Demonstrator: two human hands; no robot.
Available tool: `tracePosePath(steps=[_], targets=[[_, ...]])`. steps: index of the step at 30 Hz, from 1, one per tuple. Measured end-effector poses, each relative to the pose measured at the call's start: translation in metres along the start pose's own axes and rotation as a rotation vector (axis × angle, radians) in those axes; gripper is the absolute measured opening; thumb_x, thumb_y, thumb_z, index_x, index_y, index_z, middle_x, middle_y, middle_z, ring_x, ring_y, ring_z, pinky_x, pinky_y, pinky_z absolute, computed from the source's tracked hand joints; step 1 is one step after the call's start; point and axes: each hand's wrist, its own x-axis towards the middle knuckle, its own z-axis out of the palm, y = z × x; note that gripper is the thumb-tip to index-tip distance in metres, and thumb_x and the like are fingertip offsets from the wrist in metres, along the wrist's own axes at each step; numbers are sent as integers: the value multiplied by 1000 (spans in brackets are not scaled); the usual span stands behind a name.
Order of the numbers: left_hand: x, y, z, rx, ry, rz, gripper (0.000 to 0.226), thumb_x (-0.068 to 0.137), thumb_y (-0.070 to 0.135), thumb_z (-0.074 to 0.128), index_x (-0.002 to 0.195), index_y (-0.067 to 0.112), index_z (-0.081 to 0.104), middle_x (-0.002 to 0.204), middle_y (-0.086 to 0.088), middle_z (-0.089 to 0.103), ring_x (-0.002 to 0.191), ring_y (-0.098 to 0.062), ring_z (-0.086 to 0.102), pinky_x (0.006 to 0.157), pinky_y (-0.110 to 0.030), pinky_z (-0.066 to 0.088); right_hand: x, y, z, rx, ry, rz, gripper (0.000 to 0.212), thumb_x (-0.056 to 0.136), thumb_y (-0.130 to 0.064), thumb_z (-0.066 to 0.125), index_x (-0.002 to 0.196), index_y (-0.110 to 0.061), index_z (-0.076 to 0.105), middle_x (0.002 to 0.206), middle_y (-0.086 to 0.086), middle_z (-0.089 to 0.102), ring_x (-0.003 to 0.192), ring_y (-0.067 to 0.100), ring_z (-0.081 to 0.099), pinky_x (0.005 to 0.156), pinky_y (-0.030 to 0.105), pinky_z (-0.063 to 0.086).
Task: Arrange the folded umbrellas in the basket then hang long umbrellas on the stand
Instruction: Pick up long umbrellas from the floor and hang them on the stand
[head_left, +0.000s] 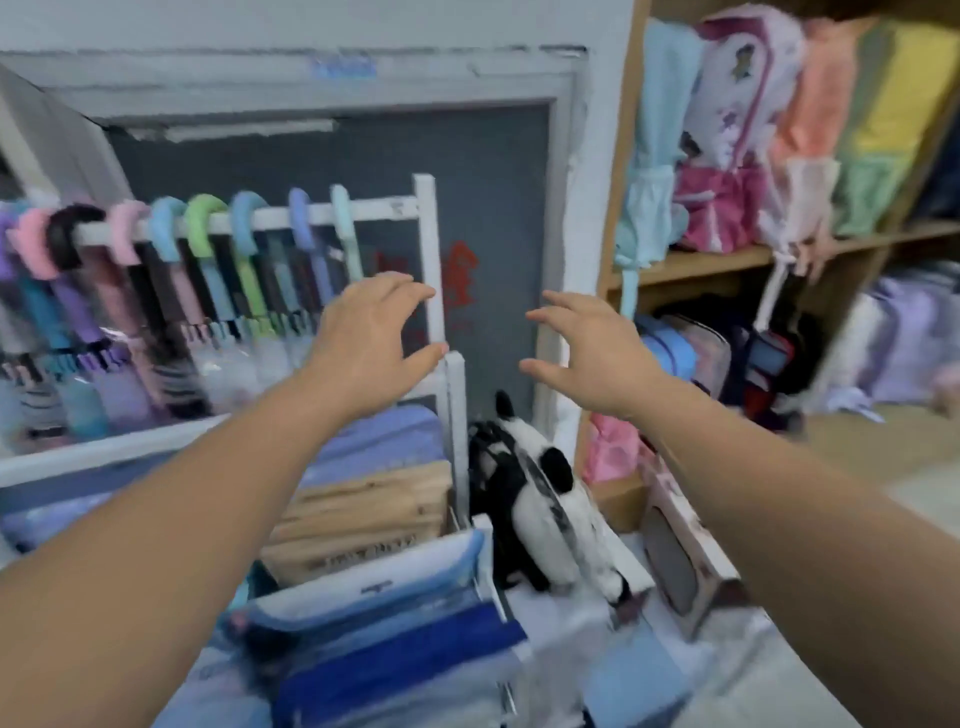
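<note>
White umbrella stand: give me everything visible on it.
The white stand is a blurred, square-section frame, painted wood or metal by its look: a horizontal top rail, an upright right post, a lower rail. A row of long umbrellas hangs from the top rail by coloured crook handles. The left hand is spread open before the post; contact unclear.

Bright, even indoor light with soft shadows; the whole frame is motion-blurred, wide-angle bending straight lines near the edges.
</note>
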Motion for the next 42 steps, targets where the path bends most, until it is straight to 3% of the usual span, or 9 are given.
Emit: tracePosePath(steps=[4,11,16,21,27,42], targets=[[-22,64,42,-90,-144,102,72,78,68,47,132,21,59,140,-9,54,129,-34,49,108,-50,40,-96,40,-11,-104,-108,174,64,85,-56,66,142,-29,52,158,2,39,145,27,33,111,52,36],[-61,223,115,-147,-367,282,71,75,69,48,131,26,59,136,-2,56,126,-30,50,106,-45,41,-264,130,-26,-165,-282,492,62,87,-58,62,142,-35,49,157,-3,36,139,29,38,108,46,34],[-87,345,182,-167,-493,332,60,85,57,63,136,26,55,142,-2,51,131,-29,45,109,-40,37,-377,224,-28,-169,-453,628,66,88,-62,59,147,-39,41,162,-3,28,145,26,29,114,47,29],[-112,454,257,-184,-680,307,63,88,56,62,141,23,50,143,-3,50,130,-29,45,105,-38,40,-469,321,-22,-109,-622,708,69,88,-63,57,149,-39,38,163,-3,25,146,28,28,115,49,29],[-126,525,348,-199,-856,206,64,90,55,60,145,25,45,148,-1,45,134,-27,41,108,-40,39,-514,414,8,-93,-754,721,70,88,-62,57,150,-38,38,163,-1,26,147,28,27,115,48,28],[-99,595,556,-210,-1108,55,64,90,57,58,144,26,45,148,1,47,134,-25,42,108,-38,40,-526,606,131,-85,-904,695,65,91,-61,53,149,-37,38,160,-1,30,145,26,30,114,48,29]])
